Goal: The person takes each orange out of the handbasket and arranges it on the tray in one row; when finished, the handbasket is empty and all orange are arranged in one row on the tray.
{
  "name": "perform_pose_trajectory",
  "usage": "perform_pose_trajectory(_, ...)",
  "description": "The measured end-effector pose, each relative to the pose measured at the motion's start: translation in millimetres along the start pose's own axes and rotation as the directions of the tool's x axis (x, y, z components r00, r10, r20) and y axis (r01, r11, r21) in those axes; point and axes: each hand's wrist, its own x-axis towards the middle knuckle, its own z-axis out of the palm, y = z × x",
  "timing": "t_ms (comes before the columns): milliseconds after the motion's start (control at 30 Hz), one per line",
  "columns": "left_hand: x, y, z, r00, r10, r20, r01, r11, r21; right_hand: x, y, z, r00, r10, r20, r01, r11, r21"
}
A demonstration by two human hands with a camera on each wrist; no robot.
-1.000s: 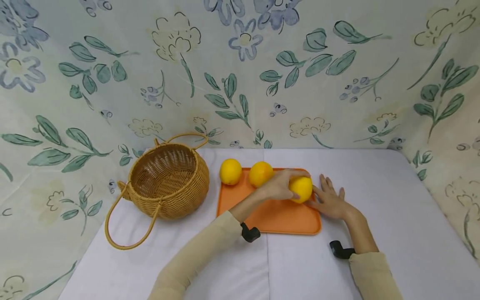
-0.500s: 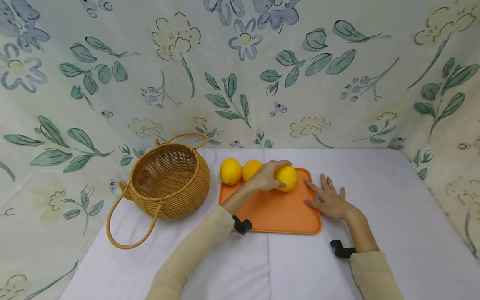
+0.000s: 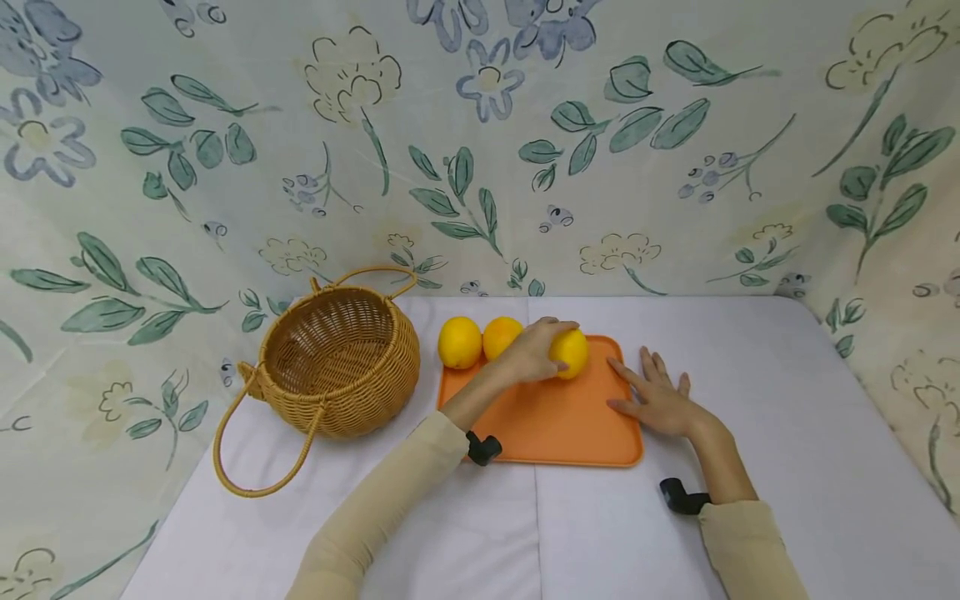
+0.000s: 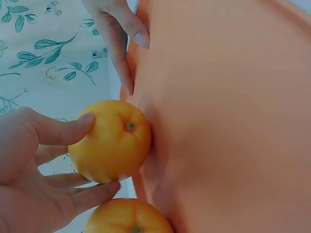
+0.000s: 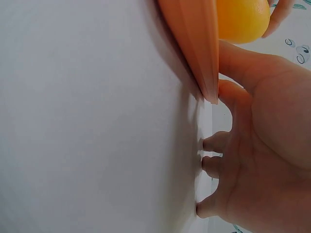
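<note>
My left hand holds an orange at the far side of an orange tray. In the left wrist view, thumb and fingers go round this orange, and its green stem end shows. Beside the hand sits a second orange, partly covered by it. A third orange lies at the tray's far left corner. My right hand rests at the tray's right edge with fingers spread. Its thumb and a finger touch the rim, while other fingertips meet the white cloth.
A wicker basket stands left of the tray, tilted toward me, with one handle lying out over the table in front and the other at the back. White cloth covers the table. A floral curtain hangs behind.
My left hand has moved the held orange leftward and slightly back, away from the right hand. The middle orange has shifted left, close to the leftmost one. The right hand stays at the tray's edge.
</note>
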Motion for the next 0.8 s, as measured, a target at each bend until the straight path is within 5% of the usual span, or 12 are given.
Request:
perform_pose_trajectory(333,-2.3,-12.7,-7.9,0.999,0.047,-0.019,-0.044,0.989,0.143,0.7,0,-1,1.000,-0.011,-0.006,0.011,1.000,-0.001)
perform_pose_trajectory(567,-2.9,-30.8,-10.7,0.995,0.069,-0.066,-0.061,0.992,0.110,1.2,2,-1,1.000,-0.017,-0.005,0.017,1.000,0.017)
perform_pose_trajectory(800,-4.1,-41.9,-10.6,0.991,0.126,-0.049,-0.119,0.984,0.135,1.4,4,1,1.000,-0.020,-0.005,0.020,1.000,0.023)
